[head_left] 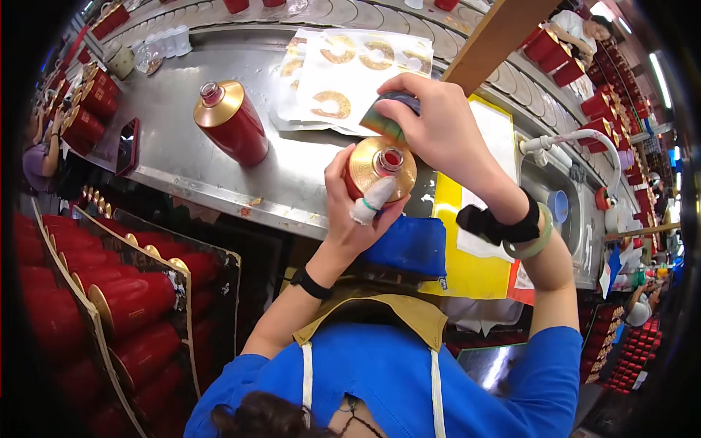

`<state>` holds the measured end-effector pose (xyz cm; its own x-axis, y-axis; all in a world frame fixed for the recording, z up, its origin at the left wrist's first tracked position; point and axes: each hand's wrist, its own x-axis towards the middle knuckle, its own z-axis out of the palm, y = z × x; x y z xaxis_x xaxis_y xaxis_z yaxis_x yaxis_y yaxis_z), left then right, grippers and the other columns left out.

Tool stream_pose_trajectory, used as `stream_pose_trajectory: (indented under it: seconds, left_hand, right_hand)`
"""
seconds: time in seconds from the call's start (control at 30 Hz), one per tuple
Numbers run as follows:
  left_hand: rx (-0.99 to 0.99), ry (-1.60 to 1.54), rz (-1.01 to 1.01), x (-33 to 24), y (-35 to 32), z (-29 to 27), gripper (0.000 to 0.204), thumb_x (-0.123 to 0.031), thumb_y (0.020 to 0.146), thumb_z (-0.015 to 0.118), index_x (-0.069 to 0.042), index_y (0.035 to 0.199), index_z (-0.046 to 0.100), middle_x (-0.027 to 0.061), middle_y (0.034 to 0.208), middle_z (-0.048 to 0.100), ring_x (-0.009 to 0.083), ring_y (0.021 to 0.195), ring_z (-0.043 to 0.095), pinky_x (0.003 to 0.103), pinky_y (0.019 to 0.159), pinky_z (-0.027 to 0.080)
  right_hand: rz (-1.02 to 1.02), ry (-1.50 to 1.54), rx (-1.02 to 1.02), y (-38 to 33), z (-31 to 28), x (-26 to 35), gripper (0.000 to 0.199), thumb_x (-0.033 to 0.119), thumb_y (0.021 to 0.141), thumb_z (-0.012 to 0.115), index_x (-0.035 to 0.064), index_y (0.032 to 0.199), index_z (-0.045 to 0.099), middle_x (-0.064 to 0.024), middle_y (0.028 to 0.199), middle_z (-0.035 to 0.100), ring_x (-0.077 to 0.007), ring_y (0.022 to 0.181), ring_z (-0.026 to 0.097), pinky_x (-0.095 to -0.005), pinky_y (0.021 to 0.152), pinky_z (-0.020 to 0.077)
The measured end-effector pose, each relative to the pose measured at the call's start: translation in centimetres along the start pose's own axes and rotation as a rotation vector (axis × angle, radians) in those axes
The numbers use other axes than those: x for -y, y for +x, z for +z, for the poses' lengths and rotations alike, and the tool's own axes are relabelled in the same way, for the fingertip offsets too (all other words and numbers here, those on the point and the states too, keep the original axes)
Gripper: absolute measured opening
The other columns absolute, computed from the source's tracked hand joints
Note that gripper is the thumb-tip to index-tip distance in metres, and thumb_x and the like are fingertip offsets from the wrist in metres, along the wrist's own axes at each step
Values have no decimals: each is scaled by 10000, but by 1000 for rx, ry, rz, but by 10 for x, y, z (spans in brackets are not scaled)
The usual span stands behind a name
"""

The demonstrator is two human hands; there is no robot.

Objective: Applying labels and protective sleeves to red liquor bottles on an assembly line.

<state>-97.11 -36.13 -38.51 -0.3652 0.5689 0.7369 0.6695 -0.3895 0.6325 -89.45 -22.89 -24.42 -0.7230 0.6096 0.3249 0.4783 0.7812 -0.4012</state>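
Left hand (352, 228) curls around the gold-topped bottle (364, 162), right hand (439, 120) pinching a green pad (382, 125) at its shoulder.

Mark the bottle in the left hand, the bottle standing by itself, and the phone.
Held bottle (366, 162): head view, on its gold shoulder.
Standing bottle (236, 130): head view, on its red side.
Phone (128, 146): head view, on its dark face.

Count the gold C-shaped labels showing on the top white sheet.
4: the left label, middle label and right label in the far row, plus the near label at lower left. The right hand covers part of the sheet, so more may be hidden.
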Motion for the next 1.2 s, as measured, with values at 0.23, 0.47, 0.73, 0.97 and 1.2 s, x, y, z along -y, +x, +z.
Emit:
stream_pose_trajectory:
  seconds: [0.23, 0.47, 0.73, 0.97, 1.2]
  left_hand:
    - [133, -520, -123, 12, 14, -10, 906, -162, 672, 909, 1, 1407, 407, 204, 1373, 492, 288, 1259, 550, 397, 1070, 460]
    - [189, -423, -325, 1, 17, -10, 997, -173, 637, 969, 0, 1411, 365, 149, 1370, 466, 235, 1264, 521, 378, 1089, 430]
    - [192, -574, -275, 11, 14, -9, 875, -155, 674, 943, -46, 1387, 447, 168, 1287, 616, 257, 1210, 614, 398, 1037, 492]
    - [178, -645, -298, 11, 11, -6, 944, -166, 660, 956, -44, 1420, 409, 139, 1336, 569, 233, 1236, 579, 387, 1065, 472]
    - [213, -399, -413, -6, 41, -14, 958, -178, 654, 957, 22, 1405, 397, 148, 1296, 592, 227, 1199, 608, 365, 1028, 510]
  right_hand:
    - [-48, 73, -4, 1, -20, -3, 195, 159, 880, 681, 4, 981, 744, -212, 904, 733, -385, 887, 710, -427, 800, 555]
    - [-194, -286, 87, 5, -17, -7, 215, 119, 868, 706, 45, 1069, 726, -180, 955, 727, -348, 905, 711, -418, 791, 552]
    - [-638, 164, -143, -62, -44, 7, 171, 31, 708, 755, 94, 866, 740, -23, 915, 742, -201, 828, 668, -344, 770, 527]
    - [-602, 64, -15, -92, -43, 14, 196, 114, 713, 730, 130, 909, 725, 7, 921, 736, -183, 811, 652, -331, 759, 506]
    - [-425, 203, 177, -129, -37, 13, 128, 136, 840, 741, 135, 961, 700, -8, 842, 659, -216, 829, 640, -341, 765, 499]
